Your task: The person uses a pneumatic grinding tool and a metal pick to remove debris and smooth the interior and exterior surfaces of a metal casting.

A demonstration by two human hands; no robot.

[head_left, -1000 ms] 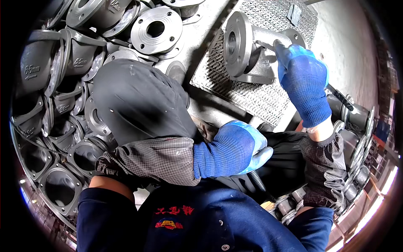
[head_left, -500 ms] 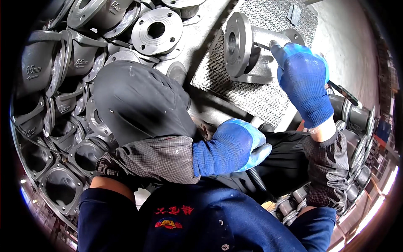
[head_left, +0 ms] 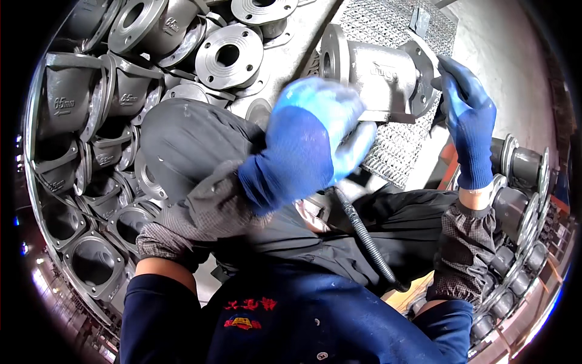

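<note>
A grey flanged valve body casting [head_left: 382,76] lies on its side on a metal mesh-topped bench [head_left: 388,161]. One round flange is at its left end, and another with bolt holes is at its right. My right hand [head_left: 470,115], in a blue coated glove, is at the right flange with its fingers closed at the rim. My left hand [head_left: 309,130], in a matching glove, is just left of and below the casting. Its fingers are slightly blurred, with thumb and fingers apart and nothing visible between them. A black corrugated hose [head_left: 364,236] runs up from my lap toward the left hand.
Many similar grey castings [head_left: 66,97] are stacked on the left, near my knee [head_left: 194,136]. One flanged casting [head_left: 229,57] stands with its flange up. More flanged castings [head_left: 515,200] are piled on the right. A small metal block [head_left: 419,21] lies at the bench's far edge.
My left hand has moved up and left toward the casting, uncovering more hose. The casting has turned, showing its raised-lettered side. My right hand has shifted right; the dark rod beside it is no longer visible.
</note>
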